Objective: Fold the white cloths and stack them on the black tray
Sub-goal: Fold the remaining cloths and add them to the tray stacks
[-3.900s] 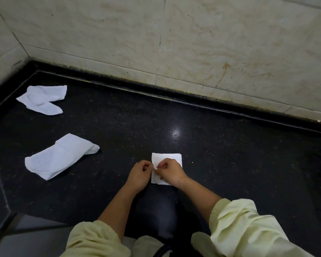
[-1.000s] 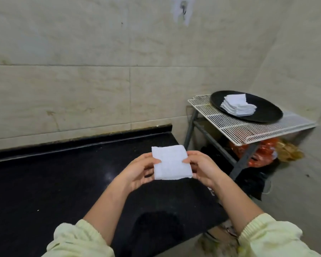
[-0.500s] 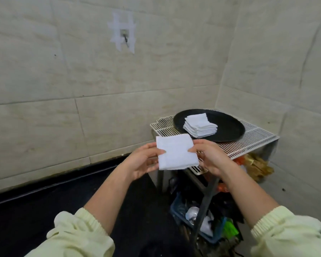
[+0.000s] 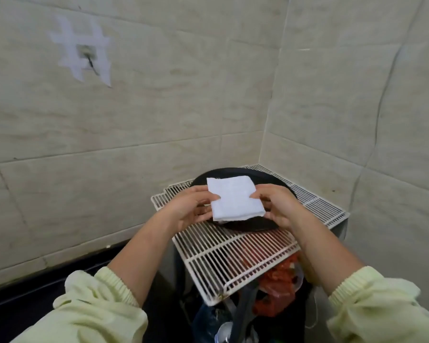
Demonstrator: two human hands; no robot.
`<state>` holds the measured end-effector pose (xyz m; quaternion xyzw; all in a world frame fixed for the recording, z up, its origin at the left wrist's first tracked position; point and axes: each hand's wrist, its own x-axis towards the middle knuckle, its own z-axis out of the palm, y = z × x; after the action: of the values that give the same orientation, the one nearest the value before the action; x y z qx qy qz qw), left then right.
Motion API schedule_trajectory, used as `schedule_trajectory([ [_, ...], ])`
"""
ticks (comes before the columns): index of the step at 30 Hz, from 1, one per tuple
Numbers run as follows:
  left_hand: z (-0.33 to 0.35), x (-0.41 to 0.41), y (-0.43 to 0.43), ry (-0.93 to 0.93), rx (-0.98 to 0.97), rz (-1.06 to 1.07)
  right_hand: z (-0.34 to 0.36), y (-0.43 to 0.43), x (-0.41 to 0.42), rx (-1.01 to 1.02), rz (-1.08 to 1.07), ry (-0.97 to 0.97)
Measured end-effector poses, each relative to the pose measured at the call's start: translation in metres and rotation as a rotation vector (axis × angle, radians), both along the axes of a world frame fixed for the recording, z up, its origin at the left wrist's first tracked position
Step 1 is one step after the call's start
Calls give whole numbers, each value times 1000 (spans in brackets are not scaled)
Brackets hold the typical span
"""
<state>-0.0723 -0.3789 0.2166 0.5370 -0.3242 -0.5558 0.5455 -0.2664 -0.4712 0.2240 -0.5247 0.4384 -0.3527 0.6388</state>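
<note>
Nearest to us, our pale yellow-green ribbed sleeves (image 4: pixel 92 310) are bunching well back from the wrists, and both bare forearms are reaching forward. Down at the lower left, a black polished surface (image 4: pixel 35 300) is running along the foot of the wall. Below and between our arms, a crumpled red plastic bag (image 4: pixel 278 285) and other dark clutter, too blurred for us to name, are lying under a white wire-grid shelf (image 4: pixel 233 256).

Above that shelf we are holding a square folded white cloth (image 4: pixel 233 198) by its two side edges. Our left grip (image 4: pixel 191 209) is pinching the cloth's left edge, thumb on top and fingers curling beneath; our right grip (image 4: pixel 280 206) is pinching the right edge in the same way. The cloth is lying almost flat between them, and it is hovering directly over the round black tray (image 4: pixel 270 180), which is resting on the far half of the shelf. We cannot tell whether the cloth is touching anything beneath it, since it is covering the middle of the tray.

Farther off, large beige marbled wall tiles (image 4: pixel 159 107) are meeting in a corner behind the shelf, and on the left wall strips of white tape crossed like a hash sign (image 4: pixel 82 50) are framing a small metal hook (image 4: pixel 89 61).
</note>
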Motion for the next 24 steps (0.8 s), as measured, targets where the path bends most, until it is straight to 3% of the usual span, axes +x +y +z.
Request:
schedule_trajectory([
  [13, 12, -68, -136, -151, -5, 197, -3, -164, -46, 6, 110, 57],
  [18, -3, -89, -178, -455, 53, 355, -23, -207, -54, 23, 141, 122],
  [24, -20, -97, -199, -882, 126, 348, -41, -228, -53, -71, 209, 275],
])
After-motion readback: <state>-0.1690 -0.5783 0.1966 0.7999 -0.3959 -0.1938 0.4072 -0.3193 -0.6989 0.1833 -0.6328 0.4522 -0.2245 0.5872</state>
